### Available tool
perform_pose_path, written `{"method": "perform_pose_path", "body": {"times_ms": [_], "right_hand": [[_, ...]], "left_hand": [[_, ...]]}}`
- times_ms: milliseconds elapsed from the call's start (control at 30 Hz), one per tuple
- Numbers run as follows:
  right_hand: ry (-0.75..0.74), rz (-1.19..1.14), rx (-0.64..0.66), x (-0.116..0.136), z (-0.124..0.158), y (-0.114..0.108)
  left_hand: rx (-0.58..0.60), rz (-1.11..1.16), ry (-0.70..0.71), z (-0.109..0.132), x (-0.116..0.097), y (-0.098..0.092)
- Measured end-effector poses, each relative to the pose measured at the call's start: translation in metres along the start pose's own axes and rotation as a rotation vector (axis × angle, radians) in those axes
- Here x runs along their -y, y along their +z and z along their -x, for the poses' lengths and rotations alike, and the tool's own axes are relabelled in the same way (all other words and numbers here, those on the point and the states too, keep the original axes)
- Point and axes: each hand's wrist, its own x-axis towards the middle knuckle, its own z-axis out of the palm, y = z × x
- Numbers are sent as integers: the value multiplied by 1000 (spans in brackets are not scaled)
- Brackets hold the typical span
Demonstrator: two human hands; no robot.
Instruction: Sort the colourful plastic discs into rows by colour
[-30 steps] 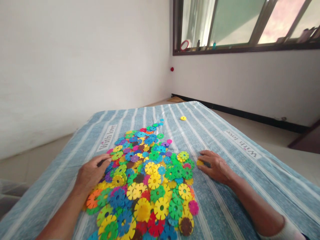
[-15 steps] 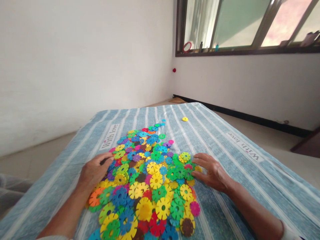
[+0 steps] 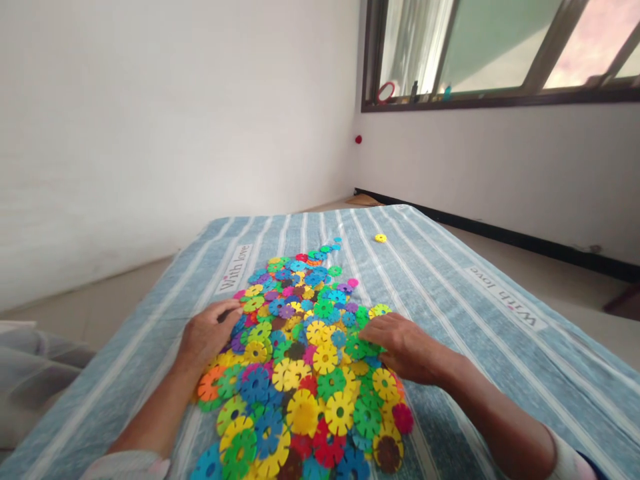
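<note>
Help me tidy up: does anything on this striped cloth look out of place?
Yes, mildly: one yellow slotted disc lies alone toward the far edge of the striped cloth, apart from the multicolored heap of slotted discs. No damage is evident.

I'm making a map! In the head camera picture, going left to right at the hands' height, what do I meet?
Left hand, pile of colourful notched discs, right hand, the "With love" label on the right.
</note>
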Motion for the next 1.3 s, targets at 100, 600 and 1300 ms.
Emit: {"method": "perform_pose_path", "body": {"times_ms": [100,600,1300], "right_hand": [[17,-38,-18,-1,2,1],[157,-266,-120,-17,13,-6],[2,-190,-11,-11,-22,9]], "left_hand": [[-5,5,2,0,1,1],[21,16,0,1,-2,0],[-35,36,33,-2,10,8]]}}
